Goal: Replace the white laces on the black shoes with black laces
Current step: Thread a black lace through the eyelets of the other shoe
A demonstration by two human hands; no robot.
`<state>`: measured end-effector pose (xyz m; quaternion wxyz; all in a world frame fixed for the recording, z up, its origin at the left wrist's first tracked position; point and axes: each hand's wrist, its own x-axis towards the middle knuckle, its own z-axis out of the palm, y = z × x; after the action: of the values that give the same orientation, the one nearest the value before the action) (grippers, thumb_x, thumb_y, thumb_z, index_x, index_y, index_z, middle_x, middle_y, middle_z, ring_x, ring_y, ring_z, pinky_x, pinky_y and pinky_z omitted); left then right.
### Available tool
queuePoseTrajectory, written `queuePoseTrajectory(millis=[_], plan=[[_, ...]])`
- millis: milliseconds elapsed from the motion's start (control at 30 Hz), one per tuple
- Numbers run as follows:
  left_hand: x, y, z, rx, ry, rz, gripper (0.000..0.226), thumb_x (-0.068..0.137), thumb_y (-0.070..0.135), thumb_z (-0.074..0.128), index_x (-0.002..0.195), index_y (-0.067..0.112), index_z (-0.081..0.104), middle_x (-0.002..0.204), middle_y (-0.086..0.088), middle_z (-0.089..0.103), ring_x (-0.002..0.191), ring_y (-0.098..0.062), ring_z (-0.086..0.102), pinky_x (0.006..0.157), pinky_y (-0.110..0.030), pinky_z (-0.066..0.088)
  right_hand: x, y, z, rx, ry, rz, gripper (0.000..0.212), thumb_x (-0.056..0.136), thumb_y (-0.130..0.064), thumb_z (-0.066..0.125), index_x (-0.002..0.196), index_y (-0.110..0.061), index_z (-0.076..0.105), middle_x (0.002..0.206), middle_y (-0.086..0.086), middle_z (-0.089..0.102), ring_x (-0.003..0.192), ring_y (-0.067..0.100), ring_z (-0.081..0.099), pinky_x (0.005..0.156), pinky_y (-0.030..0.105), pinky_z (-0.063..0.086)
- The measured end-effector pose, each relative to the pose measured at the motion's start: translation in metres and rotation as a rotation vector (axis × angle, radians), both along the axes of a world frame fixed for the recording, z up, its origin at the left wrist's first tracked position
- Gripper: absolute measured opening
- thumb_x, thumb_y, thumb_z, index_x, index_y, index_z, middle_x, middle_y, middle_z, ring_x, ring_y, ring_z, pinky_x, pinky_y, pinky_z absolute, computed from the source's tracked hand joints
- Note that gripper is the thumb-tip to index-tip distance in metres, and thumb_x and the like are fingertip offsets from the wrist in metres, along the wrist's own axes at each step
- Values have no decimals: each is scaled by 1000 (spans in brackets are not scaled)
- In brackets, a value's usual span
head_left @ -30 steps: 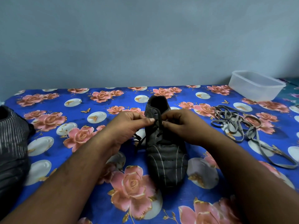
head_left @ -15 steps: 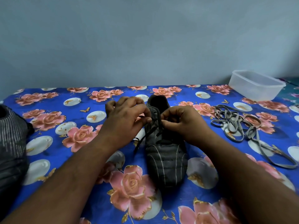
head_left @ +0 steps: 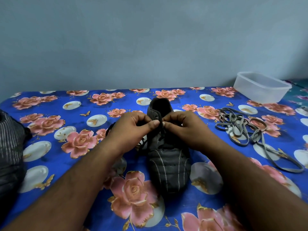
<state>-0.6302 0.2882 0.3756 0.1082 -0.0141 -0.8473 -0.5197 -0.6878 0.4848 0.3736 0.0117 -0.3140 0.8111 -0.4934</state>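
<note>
Where left hand [head_left: 133,129] had lifted, lowered again, both hands pinching black lace [head_left: 160,129] over shoe [head_left: 168,165], right hand [head_left: 185,129] unmoved

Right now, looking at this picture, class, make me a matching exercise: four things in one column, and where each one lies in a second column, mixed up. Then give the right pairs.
Things
1. shoe
2. plastic box
3. pale laces
4. second shoe

Places
A. far right corner of the cloth
B. left edge of the picture, partly cut off
C. middle of the cloth, between the two hands
D. loose heap on the cloth, right of the right hand

Pairs: 1-C, 2-A, 3-D, 4-B
</note>
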Motion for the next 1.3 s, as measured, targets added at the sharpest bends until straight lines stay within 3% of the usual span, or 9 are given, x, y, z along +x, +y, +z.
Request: queuePoseTrajectory(millis=[200,367,533,700,833,967,1033,1100,1300], plan=[[1,-15,6,-46,34,-5,13,89,24,77,76,20,75,61,15,66,59,7,54,62,-8,40,-4,5,-2,53,107,-2,8,93,-22,72,88,-28,72,63,10,57,59,10,45,56,34,42],[-1,-33,3,-184,16,-15,7,92,26,74,86,22,75,84,-13,70,68,-17,58,71,-33,46,-7,10,-5,-112,-105,45,18,91,-14,75,106,-18,66,70,-2,49,68,11,47,65,26,44],[-7,-56,-4,-338,-34,109,8,82,59,69,83,50,69,107,13,62,113,-10,54,101,-47,40,-13,20,-7,-176,-207,106,31,81,-10,82,102,-20,61,79,-3,46,76,14,45,74,33,43],[-7,-58,0,-787,-119,367,5,95,48,64,96,45,68,135,9,54,133,-23,37,93,-42,26,-12,29,0,-146,-311,77,39,80,0,81,100,-21,56,86,8,35,69,14,32,58,24,33],[-7,-61,-5,-886,-106,452,15,97,43,63,109,39,71,134,6,53,133,-24,33,89,-41,22,-16,37,1,-154,-377,36,39,79,0,81,99,-23,56,86,8,32,67,12,32,57,26,31],[1,-48,5,-589,90,343,46,85,73,58,88,28,67,97,6,68,98,-17,59,84,-41,42,-20,37,4,-259,-279,-56,27,88,0,72,96,-21,58,79,6,37,76,24,35,63,34,32],[7,-36,14,-376,10,141,78,75,92,43,74,17,63,67,3,65,63,-9,58,65,-35,44,-18,34,5,-293,-209,-44,23,90,-3,72,96,-20,59,81,9,37,76,25,34,64,33,34],[14,-26,17,-433,-99,-21,89,68,99,37,69,14,66,63,6,66,56,-9,59,61,-35,47,-13,29,5,-266,-100,-9,19,91,-8,73,97,-20,60,79,9,37,72,25,33,64,34,34],[22,-22,23,-111,-207,-306,33,89,32,76,69,7,69,66,-12,67,63,-15,54,65,-30,41,4,17,5,47,337,111,24,87,-25,75,111,-22,69,86,-12,50,79,7,49,73,19,41]])
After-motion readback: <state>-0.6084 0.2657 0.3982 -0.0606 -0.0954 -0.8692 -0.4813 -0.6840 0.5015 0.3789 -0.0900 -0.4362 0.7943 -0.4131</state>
